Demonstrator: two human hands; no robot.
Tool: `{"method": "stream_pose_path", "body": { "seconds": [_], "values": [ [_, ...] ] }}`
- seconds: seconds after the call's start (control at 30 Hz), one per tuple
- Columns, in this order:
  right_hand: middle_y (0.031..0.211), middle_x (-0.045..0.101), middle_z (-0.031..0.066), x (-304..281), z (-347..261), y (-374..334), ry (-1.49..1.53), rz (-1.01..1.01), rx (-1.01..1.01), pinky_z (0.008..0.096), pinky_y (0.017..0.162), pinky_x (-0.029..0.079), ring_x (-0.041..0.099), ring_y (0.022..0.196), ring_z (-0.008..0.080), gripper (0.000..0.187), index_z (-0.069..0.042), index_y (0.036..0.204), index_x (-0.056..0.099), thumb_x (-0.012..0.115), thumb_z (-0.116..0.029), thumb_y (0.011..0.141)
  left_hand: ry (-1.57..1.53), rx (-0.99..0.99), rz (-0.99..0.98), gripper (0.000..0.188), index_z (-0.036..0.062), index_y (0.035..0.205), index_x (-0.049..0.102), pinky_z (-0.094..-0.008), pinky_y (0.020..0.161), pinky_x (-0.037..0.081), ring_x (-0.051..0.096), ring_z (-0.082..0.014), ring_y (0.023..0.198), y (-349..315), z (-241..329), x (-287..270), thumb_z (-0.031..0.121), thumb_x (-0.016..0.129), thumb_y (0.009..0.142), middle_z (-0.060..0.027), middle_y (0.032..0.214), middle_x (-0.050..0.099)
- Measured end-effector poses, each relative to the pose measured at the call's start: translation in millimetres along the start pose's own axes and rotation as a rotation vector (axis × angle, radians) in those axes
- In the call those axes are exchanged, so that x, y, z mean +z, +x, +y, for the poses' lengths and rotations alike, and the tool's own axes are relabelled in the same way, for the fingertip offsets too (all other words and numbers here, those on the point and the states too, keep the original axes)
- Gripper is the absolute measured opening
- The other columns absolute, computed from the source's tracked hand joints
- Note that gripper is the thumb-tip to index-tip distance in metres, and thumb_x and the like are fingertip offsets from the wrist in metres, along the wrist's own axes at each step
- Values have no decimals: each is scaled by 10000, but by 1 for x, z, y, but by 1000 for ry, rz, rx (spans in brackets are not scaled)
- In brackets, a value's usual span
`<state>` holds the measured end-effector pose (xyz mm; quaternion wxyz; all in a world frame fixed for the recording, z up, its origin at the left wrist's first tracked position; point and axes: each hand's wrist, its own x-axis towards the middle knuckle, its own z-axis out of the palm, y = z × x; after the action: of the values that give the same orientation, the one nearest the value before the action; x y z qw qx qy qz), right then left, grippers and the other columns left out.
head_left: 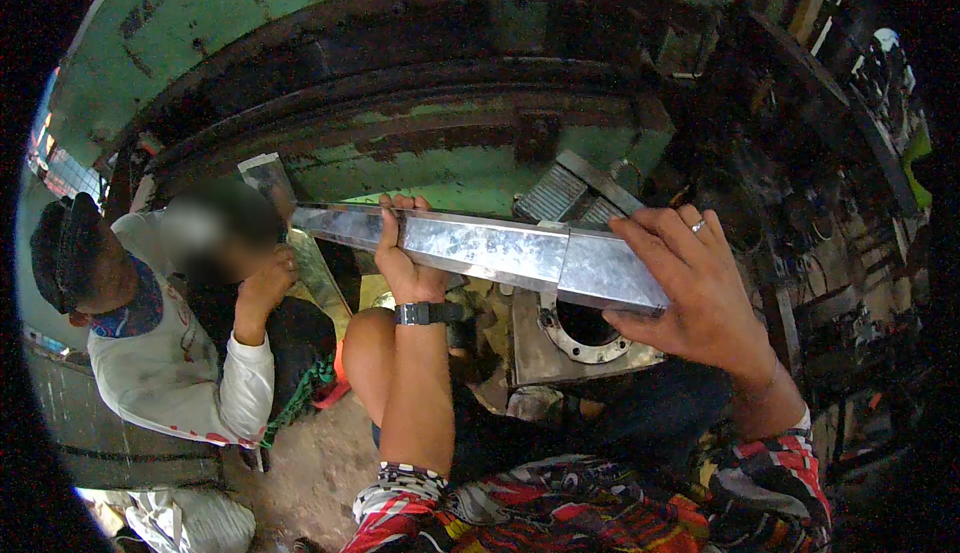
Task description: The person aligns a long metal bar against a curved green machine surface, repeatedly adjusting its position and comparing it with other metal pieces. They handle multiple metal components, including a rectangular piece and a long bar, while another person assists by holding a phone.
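Observation:
A long, shiny rectangular sheet-metal channel (pixel 480 243) lies across in front of me, its far end narrowing toward the left. A short sheet-metal sleeve (pixel 607 268) forms its right end, with a seam where the two meet. My left hand (pixel 404 253) is closed around the channel left of its middle, fingertips showing over the far edge. At the sleeve's outer end, my right hand (pixel 690 288) grips it, fingers on top and thumb at the near edge. The underside of both pieces is hidden.
A co-worker (pixel 180 353) sits close on the left, a hand (pixel 265 288) near another metal strip (pixel 320 273). Below the sleeve is a round bolted flange (pixel 590 353) on a metal block. A ribbed metal part (pixel 553 199) lies behind. Green machinery (pixel 420 158) curves across the back.

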<state>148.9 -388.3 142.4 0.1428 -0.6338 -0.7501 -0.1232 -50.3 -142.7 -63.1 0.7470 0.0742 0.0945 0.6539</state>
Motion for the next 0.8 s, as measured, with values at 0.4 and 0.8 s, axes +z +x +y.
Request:
{"method": "stream_pose_path", "body": {
  "seconds": [0.4, 0.8],
  "values": [
    [1198, 589, 114, 3, 0, -1, 28, 0, 21, 443, 881, 410, 538, 1030, 317, 819, -29, 1333, 592, 875, -313, 619, -38, 0, -3, 218, 37, 1201, 602, -417, 1061, 488, 623, -222, 984, -2, 4, 1, 119, 615, 1000, -84, 1046, 619],
    [1208, 581, 122, 3, 1, 0, -11, -7, 8, 442, 892, 406, 532, 1044, 323, 833, -41, 1350, 588, 873, -321, 620, -13, 19, -30, 212, 33, 1198, 597, -418, 1076, 481, 626, -221, 1002, -2, 5, 1, 101, 616, 998, -93, 1058, 621]
  ]
}}
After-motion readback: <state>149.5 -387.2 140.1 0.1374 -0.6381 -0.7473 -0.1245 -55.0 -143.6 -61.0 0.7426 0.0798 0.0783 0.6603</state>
